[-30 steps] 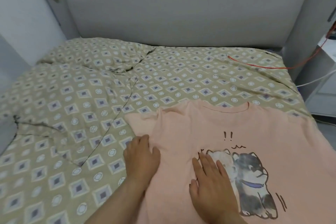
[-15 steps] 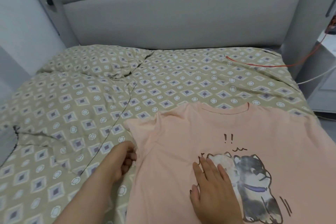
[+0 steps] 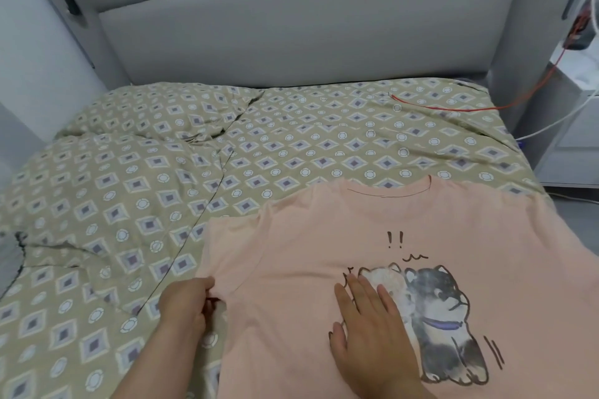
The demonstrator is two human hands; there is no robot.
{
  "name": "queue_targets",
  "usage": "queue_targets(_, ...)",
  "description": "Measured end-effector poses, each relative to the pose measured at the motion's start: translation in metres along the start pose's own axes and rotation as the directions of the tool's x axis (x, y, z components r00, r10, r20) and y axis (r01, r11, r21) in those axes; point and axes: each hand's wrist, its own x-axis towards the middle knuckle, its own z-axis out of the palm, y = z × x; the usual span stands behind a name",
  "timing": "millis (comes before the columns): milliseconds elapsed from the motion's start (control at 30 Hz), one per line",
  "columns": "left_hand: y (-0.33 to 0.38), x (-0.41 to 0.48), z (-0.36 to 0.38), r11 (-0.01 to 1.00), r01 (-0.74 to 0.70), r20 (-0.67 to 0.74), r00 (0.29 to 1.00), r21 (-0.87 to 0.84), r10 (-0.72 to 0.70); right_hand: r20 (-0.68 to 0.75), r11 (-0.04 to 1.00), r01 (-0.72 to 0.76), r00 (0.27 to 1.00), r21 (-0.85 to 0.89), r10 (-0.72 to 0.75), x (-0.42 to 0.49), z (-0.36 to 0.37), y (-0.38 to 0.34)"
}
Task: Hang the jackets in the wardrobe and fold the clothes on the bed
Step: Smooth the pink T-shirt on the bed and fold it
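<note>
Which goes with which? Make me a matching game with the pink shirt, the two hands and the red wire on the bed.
Things
1. pink shirt
2. left hand
3. right hand
4. red wire

States
A. lies flat, fingers straight, on the shirt's front
B. trails across the far right of the bedcover
C. spread out with the dog picture facing up
D. pinches the edge of the shirt's sleeve

Pairs: 1-C, 2-D, 3-A, 4-B
</note>
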Motion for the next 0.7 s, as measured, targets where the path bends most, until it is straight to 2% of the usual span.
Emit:
queue_targets(67, 0.004, 0.004, 0.002, 0.997, -0.003, 0.003, 1.000, 0.079, 0.003, -0.001, 1.000, -0.001, 1.000, -0.006, 0.001, 0.000, 0.000, -0.001)
queue_targets(133, 0.016, -0.001, 0.010, 0.997, 0.000, 0.082, 0.997, 0.074, -0.006, -0.003, 1.000, -0.002, 1.000, -0.010, 0.001, 0.000, 0.000, -0.001)
queue_targets(300, 0.040, -0.007, 0.030, 0.976, -0.165, 0.260, 0.957, 0.143, 0.124, -0.012, 1.000, 0.008, 1.000, -0.009, -0.008, 0.000, 0.003, 0.000)
queue_targets(367, 0.043, -0.009, 0.034, 0.996, -0.082, 0.380, 0.923, 0.036, 0.062, -0.017, 1.000, 0.010, 1.000, -0.005, -0.010, 0.000, 0.004, 0.001)
queue_targets(433, 0.046, -0.009, 0.030, 0.993, 0.081, 0.468, 0.883, -0.088, -0.030, -0.022, 1.000, 0.014, 1.000, -0.003, -0.014, 0.000, 0.005, 0.001)
queue_targets(500, 0.050, -0.008, 0.027, 0.967, 0.213, 0.500, 0.858, -0.138, -0.117, -0.030, 1.000, 0.019, 0.999, -0.001, -0.019, 0.000, 0.006, 0.002)
queue_targets(600, 0.054, -0.011, 0.032, 0.967, 0.213, 0.462, 0.878, -0.143, -0.125, -0.040, 1.000, 0.019, 0.999, 0.003, -0.019, 0.000, 0.007, 0.002)
queue_targets(700, 0.054, -0.014, 0.035, 0.987, 0.157, 0.436, 0.892, -0.041, -0.124, -0.053, 1.000, 0.021, 0.998, 0.001, -0.021, 0.000, 0.008, 0.002)
